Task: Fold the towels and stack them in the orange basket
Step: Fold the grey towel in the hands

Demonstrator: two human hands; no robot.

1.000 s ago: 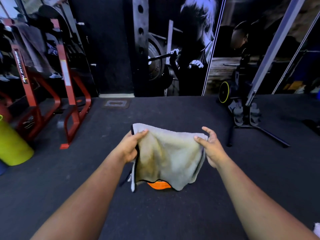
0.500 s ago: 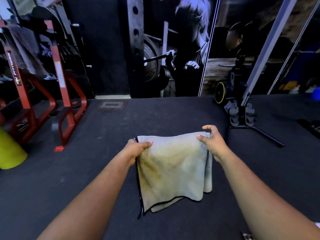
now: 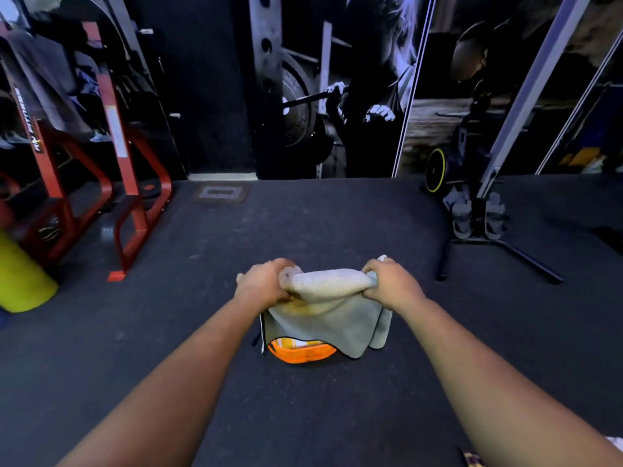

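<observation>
A pale grey towel point(image 3: 328, 311) with a dark hem hangs between my two hands over the middle of the dark floor. My left hand point(image 3: 264, 286) grips its left top corner and my right hand point(image 3: 391, 284) grips its right top corner. The top edge is rolled over toward me into a thick fold, and the rest drapes down. Below the towel's lower hem the front rim of the orange basket point(image 3: 301, 353) shows on the floor; most of the basket is hidden by the cloth.
A red steel rack point(image 3: 124, 197) stands at the left, with a yellow cylinder point(image 3: 20, 281) beside it. A black stand with long legs point(image 3: 499, 244) sits at the right. A wall with large gym pictures closes the back. A patterned cloth corner point(image 3: 472, 460) shows bottom right.
Both hands turned over and came closer together, rolling the towel's top edge into a fold. The towel dropped lower and the orange basket rim shows again beneath it.
</observation>
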